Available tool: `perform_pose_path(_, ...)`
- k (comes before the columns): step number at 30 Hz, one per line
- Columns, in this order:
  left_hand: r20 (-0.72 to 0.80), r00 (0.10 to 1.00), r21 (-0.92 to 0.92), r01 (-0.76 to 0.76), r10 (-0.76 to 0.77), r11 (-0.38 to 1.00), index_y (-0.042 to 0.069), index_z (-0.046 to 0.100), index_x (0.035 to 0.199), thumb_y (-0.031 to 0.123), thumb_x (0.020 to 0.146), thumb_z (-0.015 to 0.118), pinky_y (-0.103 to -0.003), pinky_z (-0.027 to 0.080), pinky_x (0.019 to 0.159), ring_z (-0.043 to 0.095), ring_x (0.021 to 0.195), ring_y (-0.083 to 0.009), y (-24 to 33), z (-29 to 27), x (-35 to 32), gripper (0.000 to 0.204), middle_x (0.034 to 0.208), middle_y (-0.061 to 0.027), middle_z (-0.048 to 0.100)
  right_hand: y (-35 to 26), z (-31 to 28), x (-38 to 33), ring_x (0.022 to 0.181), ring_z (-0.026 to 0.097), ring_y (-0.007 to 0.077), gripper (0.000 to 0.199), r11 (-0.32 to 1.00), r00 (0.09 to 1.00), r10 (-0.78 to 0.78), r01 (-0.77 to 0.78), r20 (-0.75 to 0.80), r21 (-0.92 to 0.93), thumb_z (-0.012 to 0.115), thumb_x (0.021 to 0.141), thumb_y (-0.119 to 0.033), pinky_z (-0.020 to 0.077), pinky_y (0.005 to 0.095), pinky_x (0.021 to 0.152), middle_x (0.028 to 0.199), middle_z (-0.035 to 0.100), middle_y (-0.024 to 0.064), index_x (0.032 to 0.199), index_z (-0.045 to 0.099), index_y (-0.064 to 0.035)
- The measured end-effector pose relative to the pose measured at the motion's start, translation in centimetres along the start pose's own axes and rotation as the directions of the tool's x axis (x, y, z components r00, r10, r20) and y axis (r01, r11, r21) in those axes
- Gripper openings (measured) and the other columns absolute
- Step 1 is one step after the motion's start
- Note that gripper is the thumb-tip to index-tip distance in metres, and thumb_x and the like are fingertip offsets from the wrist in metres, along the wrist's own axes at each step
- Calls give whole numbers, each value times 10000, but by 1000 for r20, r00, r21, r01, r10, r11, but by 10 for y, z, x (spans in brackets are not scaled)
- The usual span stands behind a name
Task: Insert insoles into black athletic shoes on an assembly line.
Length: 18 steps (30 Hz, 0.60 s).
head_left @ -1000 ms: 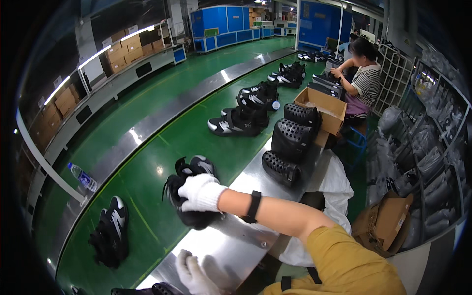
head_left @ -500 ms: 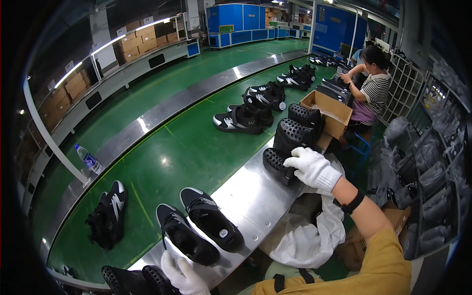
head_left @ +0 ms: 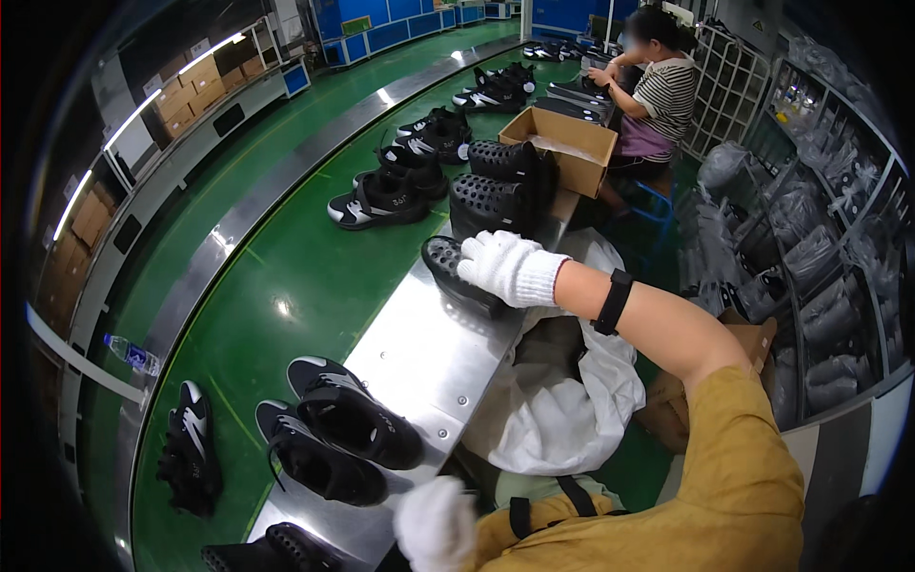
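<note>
Bench lot: upright sneaker pair set down, holed black piece under the right hand

Item: pair of black sneakers with silver-white panels [head_left: 367, 424], on the shiny sheet-metal bench strip [head_left: 405, 329], toes over the green conveyor surface [head_left: 257, 329]. Both upright, side by side, a lace loose on the left one; neither hand touches them.

Item: black, shoe-shaped piece with a round-holed face [head_left: 444, 255], at the near end of a row of similar black holed pieces [head_left: 491, 202] on the strip. The right hand, in a white knit glove [head_left: 510, 269], lies on its side, fingers bent; from where I stand I cannot tell whether they are clamped.

Item: left hand, in a white knit glove [head_left: 436, 524], near the strip's close edge, apart from the pair. Blurred; whether its fingers are together or apart I cannot tell.

Also: two black holed pieces at the lower edge [head_left: 276, 550]; black-and-silver sneakers farther up the conveyor [head_left: 381, 202]; an open-topped brown cardboard box [head_left: 583, 172] beyond the row.

Progress, in my judgement: placing the pair looks done. Handling the near holed piece seems only begun, with the rest of its row untouched.
</note>
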<state>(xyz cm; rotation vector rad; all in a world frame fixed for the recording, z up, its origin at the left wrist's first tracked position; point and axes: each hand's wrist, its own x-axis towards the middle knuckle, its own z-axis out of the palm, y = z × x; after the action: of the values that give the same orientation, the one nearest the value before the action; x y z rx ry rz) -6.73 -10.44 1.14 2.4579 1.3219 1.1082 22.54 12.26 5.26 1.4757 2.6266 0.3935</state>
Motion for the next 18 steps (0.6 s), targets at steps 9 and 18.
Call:
perform_pose_path(9, 57, 887, -786, 322, -457, 528, -32, 393, 1422, 25, 706, 757, -404, 431, 1062, 536, 1207, -311, -3, -9, 12, 806, 1343, -205, 516, -81, -78, -76, 960, 626, 364, 315, 739, 744, 98, 391, -661, 549, 665, 657, 73, 520, 432, 838, 1036, 621, 153, 943, 651, -56)
perform_pose_path(18, 167, 627, -982, 39, -761, -183, 68, 322, 1471, 9, 817, 631, -402, 513, 940, 597, 1052, -245, -8, -34, 25, 725, 1114, -112, 567, -188, -79, -93, 1102, 654, 348, 591, 23, 950, -3, 312, -312, 950, 817, 790, -118, 529, 392, 930, 1200, 636, 245, 1295, 548, 29)
